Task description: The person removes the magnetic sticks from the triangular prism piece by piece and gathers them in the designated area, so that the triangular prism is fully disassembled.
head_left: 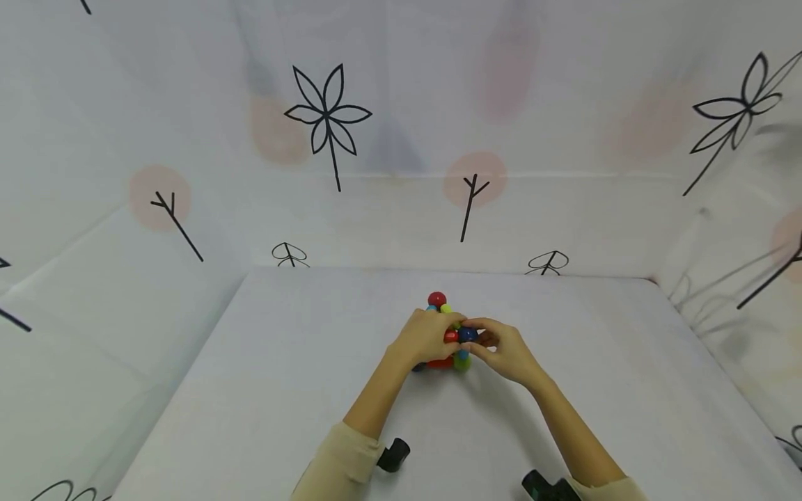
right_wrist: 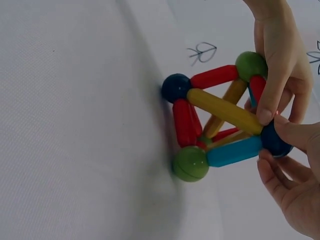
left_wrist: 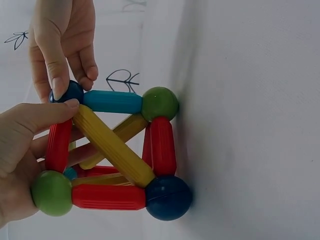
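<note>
A magnetic ball-and-rod structure stands on the white table, joined into a boxy frame with diagonals. In the left wrist view, a yellow rod slants across its near face between two dark blue balls. My left hand grips the frame near its upper corner, its thumb at the yellow rod's top end and its fingers reaching inside. My right hand pinches the upper dark blue ball, where a light blue rod also meets. A red ball shows beyond the left hand.
The white tabletop spreads around the structure. A pale cloth backdrop with black plant drawings rises behind it and at both sides. Black wrist devices sit at the left sleeve and the right sleeve.
</note>
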Tool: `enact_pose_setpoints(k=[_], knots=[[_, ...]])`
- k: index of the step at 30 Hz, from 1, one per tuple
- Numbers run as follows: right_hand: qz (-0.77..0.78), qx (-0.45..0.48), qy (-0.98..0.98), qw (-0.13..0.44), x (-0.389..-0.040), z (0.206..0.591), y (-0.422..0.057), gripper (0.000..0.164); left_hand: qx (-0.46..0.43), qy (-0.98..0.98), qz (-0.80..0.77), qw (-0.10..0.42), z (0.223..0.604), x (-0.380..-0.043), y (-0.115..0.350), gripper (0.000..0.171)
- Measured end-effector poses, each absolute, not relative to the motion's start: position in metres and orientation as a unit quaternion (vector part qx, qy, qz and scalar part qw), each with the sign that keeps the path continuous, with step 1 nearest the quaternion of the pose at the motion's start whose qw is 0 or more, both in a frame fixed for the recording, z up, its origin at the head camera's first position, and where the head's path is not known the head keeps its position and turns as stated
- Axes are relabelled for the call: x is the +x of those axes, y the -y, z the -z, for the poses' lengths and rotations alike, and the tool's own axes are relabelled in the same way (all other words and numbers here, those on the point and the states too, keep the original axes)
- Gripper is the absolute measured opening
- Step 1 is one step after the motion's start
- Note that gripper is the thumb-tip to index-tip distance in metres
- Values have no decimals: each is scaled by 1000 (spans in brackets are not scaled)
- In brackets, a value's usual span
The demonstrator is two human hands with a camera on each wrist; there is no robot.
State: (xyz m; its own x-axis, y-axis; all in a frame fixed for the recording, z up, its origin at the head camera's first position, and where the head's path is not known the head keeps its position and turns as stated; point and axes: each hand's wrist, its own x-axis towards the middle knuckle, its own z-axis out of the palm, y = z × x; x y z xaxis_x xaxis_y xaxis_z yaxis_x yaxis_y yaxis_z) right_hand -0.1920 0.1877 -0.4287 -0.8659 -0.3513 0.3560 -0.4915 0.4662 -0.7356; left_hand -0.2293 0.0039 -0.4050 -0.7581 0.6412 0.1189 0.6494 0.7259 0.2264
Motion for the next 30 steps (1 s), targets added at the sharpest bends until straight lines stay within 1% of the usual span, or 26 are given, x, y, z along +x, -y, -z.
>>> enact_pose_setpoints(k=[2, 7, 10, 18, 25, 30], knots=[[-453, 250, 852, 82, -192, 428, -187, 37, -351, 926, 140, 5, 405, -230, -3, 45], [-454, 248, 851, 85, -192, 429, -186, 36, -358, 916, 173, -43, 401, -231, 1, 45], [-456, 245, 852, 82, -192, 430, -186, 36, -356, 915, 181, -57, 399, -231, 3, 45], [-455, 244, 853, 73, -192, 430, -185, 35, -354, 918, 173, -49, 399, -231, 3, 43], [-394, 263, 876, 88, -195, 422, -181, 26, -356, 917, 176, -39, 397, -230, 3, 44], [-402, 269, 871, 84, -196, 422, -182, 25, -356, 918, 173, -29, 399, -229, 2, 44]])
